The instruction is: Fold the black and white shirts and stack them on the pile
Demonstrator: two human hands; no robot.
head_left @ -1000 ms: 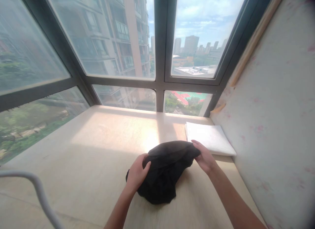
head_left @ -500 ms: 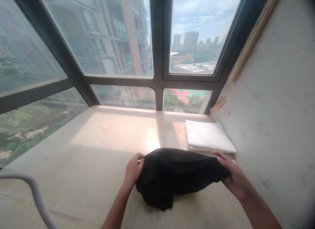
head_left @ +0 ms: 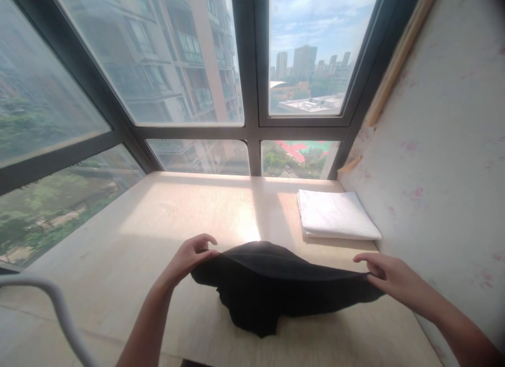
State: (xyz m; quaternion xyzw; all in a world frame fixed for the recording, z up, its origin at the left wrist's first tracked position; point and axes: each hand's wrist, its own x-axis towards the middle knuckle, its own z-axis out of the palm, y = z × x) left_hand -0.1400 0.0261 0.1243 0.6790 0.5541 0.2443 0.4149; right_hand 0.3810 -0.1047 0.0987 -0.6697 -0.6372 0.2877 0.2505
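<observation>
A piece of black cloth [head_left: 272, 283], perhaps a garment, is stretched between my two hands. Its lower folds rest on the pale wooden surface, while the upper edge is lifted a little. At its left end my left hand [head_left: 193, 254] pinches the fabric between thumb and fingers. My right hand [head_left: 384, 272] grips the opposite end, with the index finger bent above the cloth. What kind of garment it is cannot be made out from the folds.
A folded white cloth [head_left: 337, 214] lies behind the black one, near the patterned wall [head_left: 445, 188]. The wooden surface [head_left: 130, 272] runs back to the dark window frame [head_left: 197, 132]. A curved white tube [head_left: 59, 304] stands at the lower left.
My hands have moved apart, the left one to the left and the right one to the right. The black cloth is now wider and tauter along its upper edge.
</observation>
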